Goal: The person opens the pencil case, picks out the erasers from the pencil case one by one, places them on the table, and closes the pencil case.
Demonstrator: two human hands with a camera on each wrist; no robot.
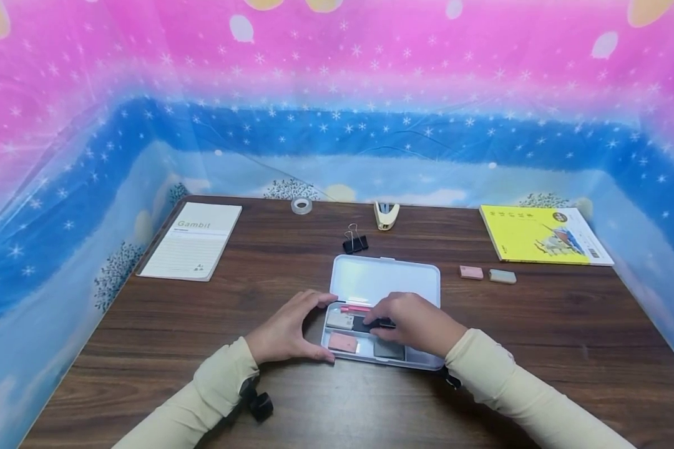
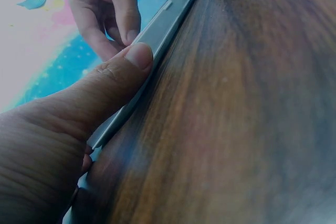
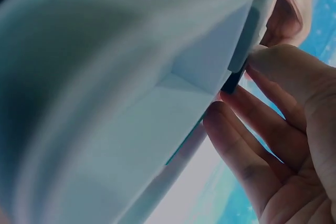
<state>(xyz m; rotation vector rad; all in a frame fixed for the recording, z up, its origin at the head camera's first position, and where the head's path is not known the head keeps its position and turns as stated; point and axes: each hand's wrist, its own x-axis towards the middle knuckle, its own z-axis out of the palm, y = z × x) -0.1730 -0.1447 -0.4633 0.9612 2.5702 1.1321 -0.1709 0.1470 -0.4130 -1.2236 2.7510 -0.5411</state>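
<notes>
Clearly, the left hand [image 1: 285, 328] grips the case [image 1: 384, 280] at lower centre; the right hand [image 1: 420, 319] pinches a black block [image 1: 359, 325], best kept level.

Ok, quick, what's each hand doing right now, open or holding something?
Left hand: holding the left end of the open white case.
Right hand: fingers curled, apparently pinching a black item inside.

Place: screened-off stationery workspace, building type unclear | snowflake-printed sheet [image 1: 326, 134] is screening wood-grain surface [image 1: 539, 324] | notebook [image 1: 193, 242], binder clip [image 1: 356, 244] are lying there
</notes>
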